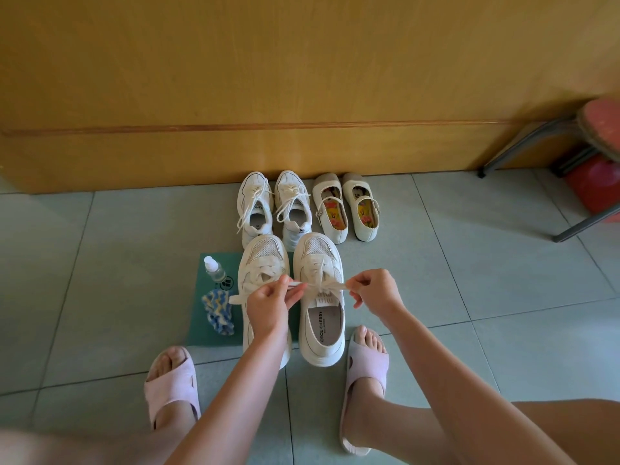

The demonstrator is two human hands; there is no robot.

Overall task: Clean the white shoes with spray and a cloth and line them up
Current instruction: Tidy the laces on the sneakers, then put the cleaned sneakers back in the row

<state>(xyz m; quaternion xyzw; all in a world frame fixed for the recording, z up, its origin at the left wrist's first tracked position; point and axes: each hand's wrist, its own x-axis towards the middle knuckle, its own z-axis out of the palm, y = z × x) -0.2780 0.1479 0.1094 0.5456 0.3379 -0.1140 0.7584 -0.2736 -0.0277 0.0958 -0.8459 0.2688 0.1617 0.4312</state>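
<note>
White lace [330,287] is drawn out sideways over the tongue of the near right shoe [322,325]. One side is pinched in the left hand [268,305] and the other in the right hand [377,290], and nothing else is held in either hand. The step in hand is judged to be the tying of the bow.

That shoe stands toe-forward on the floor [436,263], just beside the near left shoe [263,263], which rests on the green mat [204,330]. Both are placed behind a lace-up pair [272,206] and a strap pair [345,208] set along the wooden panel [302,146]. The spray bottle [214,268] and the blue-and-white cloth [218,310] are left untouched on the mat.

An even pull on both sides is called for, so that the knot is seated over the middle of the tongue. The pull should be kept level, or the shoe may be dragged out of line with its mate. The bow on the near left shoe looks loose, with an end trailing out over the mat, and could be tightened too.

The knot itself is hidden among the fingers, so whether loops or plain ends are pinched cannot be told. The heel and opening of the near left shoe are covered by the left forearm. The heels of the lace-up pair are masked by the near toes. The stool [600,129] is cut off at the right edge, and how clean the uppers are cannot be judged from this height.
</note>
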